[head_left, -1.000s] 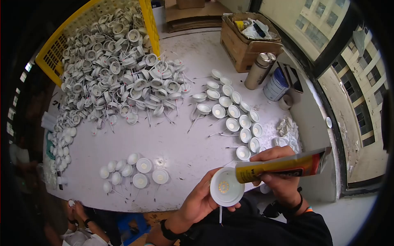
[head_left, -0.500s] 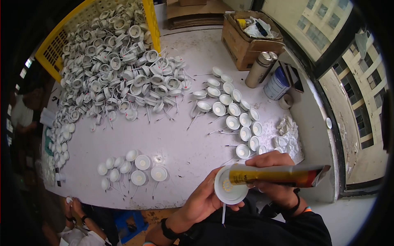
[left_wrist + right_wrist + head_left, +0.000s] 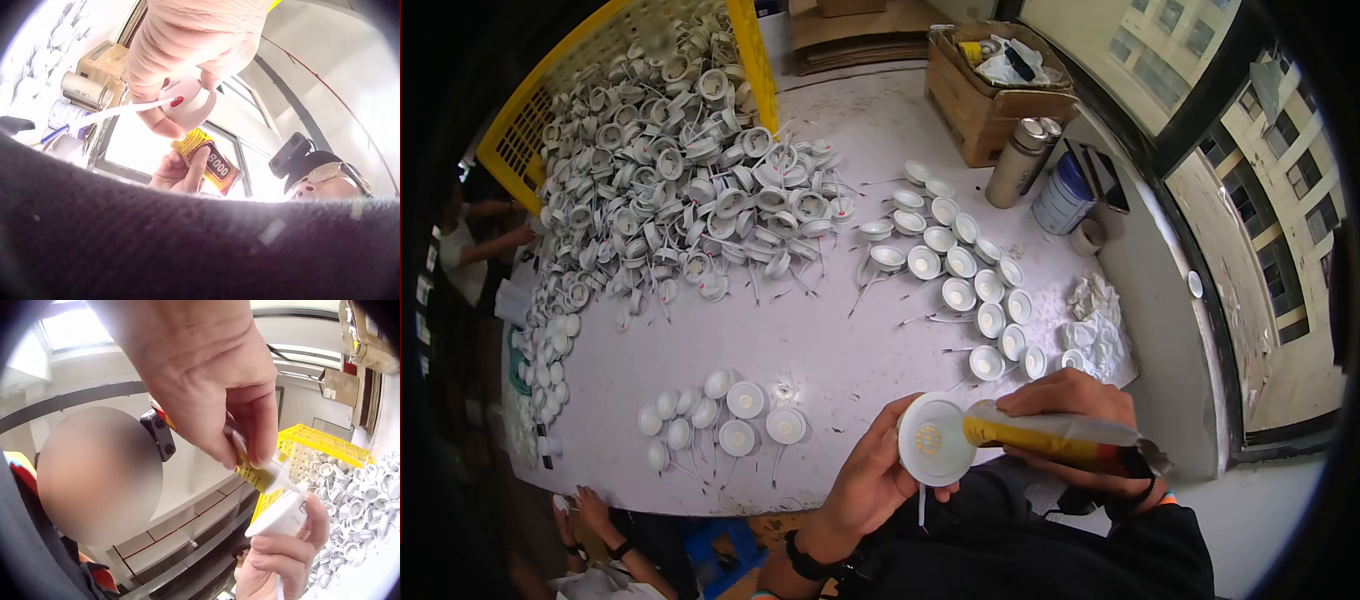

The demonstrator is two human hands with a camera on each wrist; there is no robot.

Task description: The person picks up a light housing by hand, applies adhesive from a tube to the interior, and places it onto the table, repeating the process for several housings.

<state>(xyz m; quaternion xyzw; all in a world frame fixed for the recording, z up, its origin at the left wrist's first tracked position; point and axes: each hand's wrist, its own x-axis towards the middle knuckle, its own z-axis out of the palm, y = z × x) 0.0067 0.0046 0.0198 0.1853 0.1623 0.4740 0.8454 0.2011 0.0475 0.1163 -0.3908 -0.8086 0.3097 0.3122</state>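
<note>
My left hand [image 3: 862,488] grips a white downlight housing [image 3: 953,462] by its outer side. Its open face is turned up, with a ring of small yellow LEDs inside and a white cable hanging below. The left wrist view shows the back of this housing [image 3: 199,111], with a red spot where the cable enters. In my right hand [image 3: 1085,398] is a yellow, black and red glue tube [image 3: 1040,436], pinched between thumb and fingers. The tube's white nozzle [image 3: 284,482] points at the housing's rim in the right wrist view.
Several finished-looking white downlights [image 3: 960,262] stand in rows on the table ahead, and another group [image 3: 738,437] lies left. Behind is a heap of white housings [image 3: 690,190] spilling from a yellow crate [image 3: 762,70]. A flask [image 3: 1015,165] and cardboard box [image 3: 970,110] stand right.
The tube's front end moved left over the housing, then back right to its rim. The housing has shifted slightly left and up. Both hands keep their hold.
</note>
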